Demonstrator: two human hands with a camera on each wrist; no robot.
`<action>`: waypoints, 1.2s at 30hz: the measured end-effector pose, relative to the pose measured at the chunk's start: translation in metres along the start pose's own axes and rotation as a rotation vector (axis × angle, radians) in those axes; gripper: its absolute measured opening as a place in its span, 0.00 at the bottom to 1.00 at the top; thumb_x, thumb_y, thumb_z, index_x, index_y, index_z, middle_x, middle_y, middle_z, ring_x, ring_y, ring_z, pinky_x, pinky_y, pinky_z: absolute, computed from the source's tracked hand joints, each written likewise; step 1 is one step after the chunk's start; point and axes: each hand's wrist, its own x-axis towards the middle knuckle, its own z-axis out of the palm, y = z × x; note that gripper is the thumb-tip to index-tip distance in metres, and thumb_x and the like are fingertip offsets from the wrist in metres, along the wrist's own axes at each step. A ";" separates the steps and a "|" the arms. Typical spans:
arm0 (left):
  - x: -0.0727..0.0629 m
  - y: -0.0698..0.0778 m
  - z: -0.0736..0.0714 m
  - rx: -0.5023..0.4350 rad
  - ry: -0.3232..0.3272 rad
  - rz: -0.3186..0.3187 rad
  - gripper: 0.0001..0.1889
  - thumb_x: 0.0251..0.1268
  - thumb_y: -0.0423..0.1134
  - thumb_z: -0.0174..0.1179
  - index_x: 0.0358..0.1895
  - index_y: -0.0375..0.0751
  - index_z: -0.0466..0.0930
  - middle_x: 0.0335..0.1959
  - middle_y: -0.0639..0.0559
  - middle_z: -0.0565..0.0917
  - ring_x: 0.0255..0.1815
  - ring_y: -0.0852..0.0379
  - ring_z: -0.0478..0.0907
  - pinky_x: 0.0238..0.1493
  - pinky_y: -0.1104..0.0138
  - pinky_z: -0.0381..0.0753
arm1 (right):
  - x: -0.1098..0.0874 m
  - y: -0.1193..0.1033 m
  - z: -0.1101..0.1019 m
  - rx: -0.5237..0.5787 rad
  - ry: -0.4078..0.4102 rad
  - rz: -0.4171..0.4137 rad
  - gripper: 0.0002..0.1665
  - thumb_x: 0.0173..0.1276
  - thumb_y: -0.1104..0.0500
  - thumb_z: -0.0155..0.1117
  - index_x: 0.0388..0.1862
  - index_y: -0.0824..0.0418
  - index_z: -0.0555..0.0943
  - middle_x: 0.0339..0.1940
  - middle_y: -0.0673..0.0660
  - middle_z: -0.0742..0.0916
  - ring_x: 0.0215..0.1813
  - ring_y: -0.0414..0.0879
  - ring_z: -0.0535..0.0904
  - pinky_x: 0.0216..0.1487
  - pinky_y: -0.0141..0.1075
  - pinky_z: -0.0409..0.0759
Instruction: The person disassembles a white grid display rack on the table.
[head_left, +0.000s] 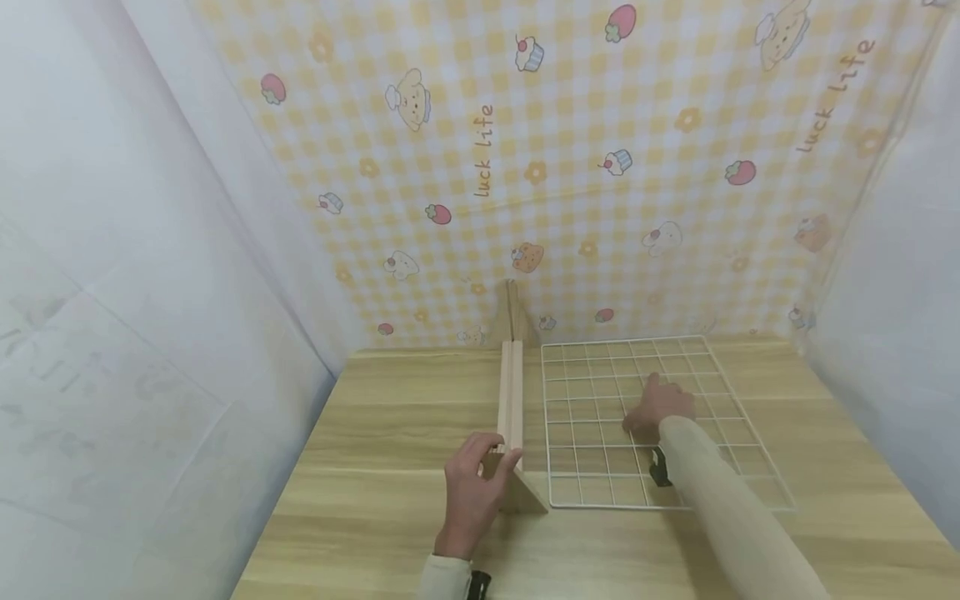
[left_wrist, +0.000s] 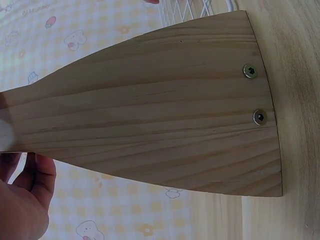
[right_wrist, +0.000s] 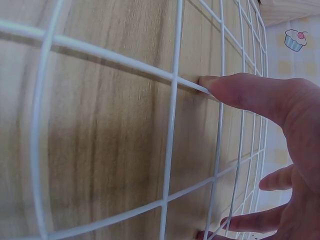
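In the head view my left hand (head_left: 471, 492) holds the near end of a wooden stand (head_left: 511, 392), thumb on one side and fingers on the other. The stand has a long grooved rail between two upright end boards. Its near end board (left_wrist: 150, 110) narrows toward the top and carries two bolts (left_wrist: 259, 118) near its base. My right hand (head_left: 662, 406) is over a white wire grid (head_left: 592, 505) lying flat on the table. In the right wrist view, the thumb (right_wrist: 240, 90) touches a wire; the other fingers spread against the grid, their tips partly hidden.
The wood-grain table (head_left: 375, 483) extends left of the stand and in front of the grid. A yellow checked cloth (head_left: 555, 217) hangs behind. White sheets (head_left: 150, 333) enclose the left and right sides. The stand's far end board (head_left: 517, 312) is close to the cloth.
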 end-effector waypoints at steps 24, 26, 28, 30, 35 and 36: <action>0.006 -0.009 -0.015 -0.076 -0.097 -0.146 0.03 0.62 0.39 0.64 0.32 0.52 0.81 0.29 0.63 0.82 0.31 0.71 0.74 0.35 0.74 0.77 | -0.001 -0.007 0.012 0.076 0.015 0.044 0.58 0.51 0.38 0.76 0.67 0.73 0.62 0.58 0.81 0.74 0.59 0.82 0.67 0.54 0.71 0.73; 0.008 -0.010 -0.017 -0.087 -0.111 -0.174 0.04 0.64 0.37 0.61 0.33 0.52 0.82 0.30 0.63 0.83 0.32 0.70 0.75 0.35 0.73 0.78 | 0.000 -0.005 0.012 0.073 0.019 0.035 0.59 0.52 0.37 0.76 0.69 0.71 0.61 0.60 0.82 0.73 0.59 0.82 0.66 0.54 0.71 0.73; 0.012 -0.012 -0.019 -0.092 -0.134 -0.204 0.05 0.67 0.37 0.58 0.35 0.50 0.83 0.32 0.61 0.84 0.34 0.69 0.76 0.37 0.72 0.79 | 0.001 -0.002 0.012 0.066 0.017 0.022 0.59 0.53 0.37 0.75 0.70 0.71 0.60 0.60 0.83 0.72 0.59 0.83 0.66 0.53 0.72 0.74; 0.015 -0.017 -0.022 -0.089 -0.166 -0.228 0.07 0.70 0.37 0.56 0.37 0.47 0.84 0.34 0.57 0.86 0.37 0.67 0.78 0.39 0.71 0.80 | 0.001 0.003 0.012 0.050 0.016 0.002 0.60 0.54 0.35 0.73 0.71 0.70 0.59 0.61 0.83 0.73 0.59 0.84 0.67 0.53 0.71 0.74; 0.025 -0.035 -0.033 -0.038 -0.229 -0.270 0.07 0.74 0.39 0.56 0.43 0.47 0.84 0.43 0.50 0.89 0.44 0.59 0.82 0.42 0.71 0.81 | -0.001 0.014 0.007 0.026 0.019 -0.068 0.60 0.60 0.33 0.67 0.75 0.72 0.55 0.63 0.85 0.71 0.61 0.87 0.65 0.56 0.75 0.71; 0.026 -0.040 -0.036 -0.021 -0.237 -0.266 0.07 0.74 0.39 0.56 0.44 0.47 0.84 0.44 0.49 0.89 0.45 0.57 0.83 0.43 0.70 0.81 | -0.001 0.015 0.006 0.029 0.025 -0.080 0.60 0.61 0.33 0.66 0.76 0.72 0.54 0.64 0.86 0.70 0.61 0.88 0.64 0.56 0.76 0.70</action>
